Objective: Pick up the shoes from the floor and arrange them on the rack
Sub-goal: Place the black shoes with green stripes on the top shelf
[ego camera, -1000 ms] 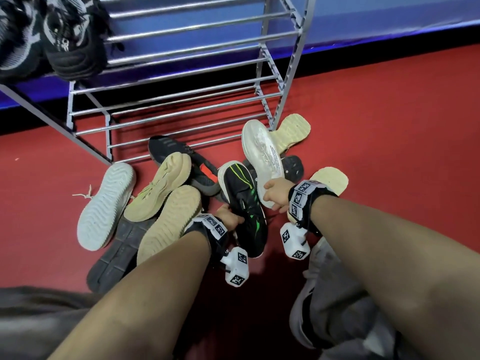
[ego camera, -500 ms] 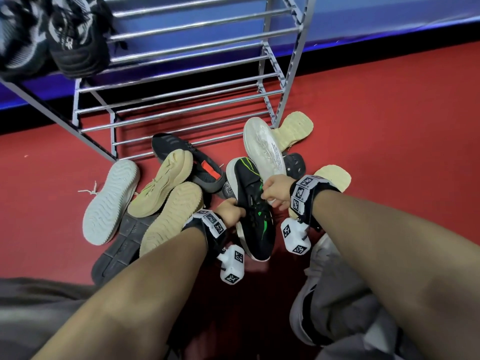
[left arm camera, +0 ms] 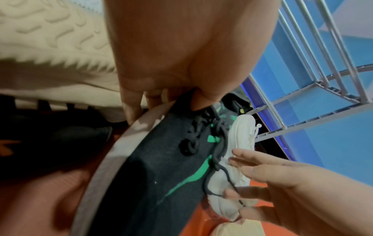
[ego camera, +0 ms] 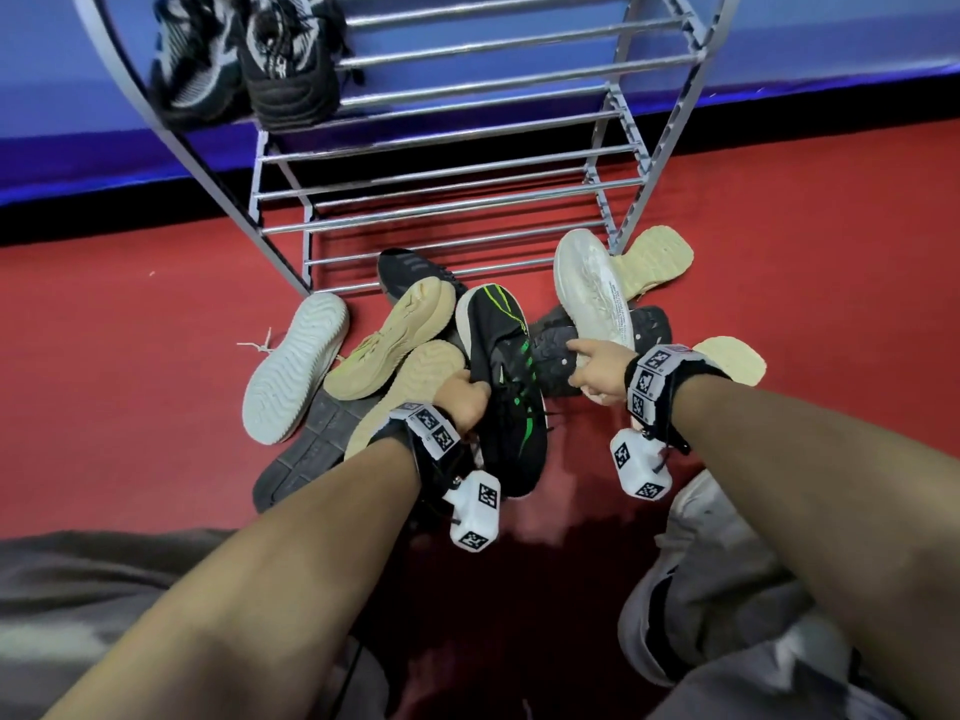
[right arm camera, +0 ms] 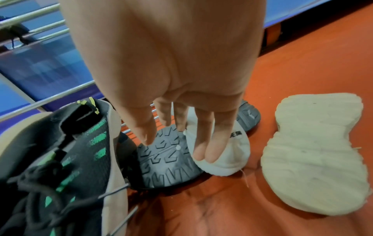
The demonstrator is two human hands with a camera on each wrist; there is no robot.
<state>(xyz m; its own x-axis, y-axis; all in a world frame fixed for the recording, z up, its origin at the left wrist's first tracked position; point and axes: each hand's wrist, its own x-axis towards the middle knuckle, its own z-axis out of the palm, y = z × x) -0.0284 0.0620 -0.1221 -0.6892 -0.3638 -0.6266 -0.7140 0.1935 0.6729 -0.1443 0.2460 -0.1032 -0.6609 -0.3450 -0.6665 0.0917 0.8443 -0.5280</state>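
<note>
A black shoe with green stripes (ego camera: 506,387) is raised off the pile, toe pointing at the rack (ego camera: 467,132). My left hand (ego camera: 470,392) grips it at the collar; in the left wrist view the fingers (left arm camera: 141,102) pinch the black shoe (left arm camera: 161,167) at its edge. My right hand (ego camera: 584,358) hovers open beside it, fingers straight, holding nothing. In the right wrist view the right hand (right arm camera: 181,140) hangs over a grey-soled shoe (right arm camera: 165,159) and a white shoe (right arm camera: 232,153).
More shoes lie sole-up on the red floor: a white one (ego camera: 291,371), tan ones (ego camera: 395,350) and cream ones (ego camera: 654,262). A black pair (ego camera: 244,59) sits on the rack's upper shelf at the left. My knees are at the bottom.
My left hand has lifted the black shoe and swung it leftward, toe toward the rack. My right hand has come off the shoes and spread its fingers.
</note>
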